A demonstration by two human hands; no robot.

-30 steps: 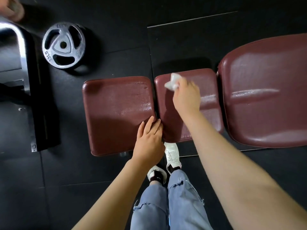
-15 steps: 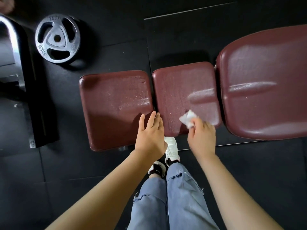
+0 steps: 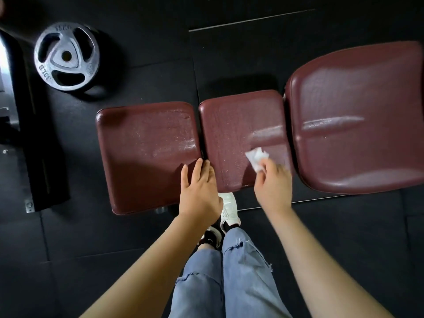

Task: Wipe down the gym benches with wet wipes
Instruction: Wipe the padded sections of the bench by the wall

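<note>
The wet wipe [image 3: 257,158], pinched in the right hand [image 3: 273,183], sits low right on the middle bench pad [image 3: 231,134], unwiped pad running up-frame, while the left hand [image 3: 199,191] rests flat-fingered on the left pad [image 3: 146,148], farther away.

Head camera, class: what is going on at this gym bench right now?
A person is wiping a dark red padded gym bench. The right hand pinches a white wet wipe and presses it on the middle pad, near its front right corner. The left hand rests flat with straight fingers on the left pad, close to the gap between the pads. The large pad on the right is untouched by either hand. A weight plate lies on the black floor.
</note>
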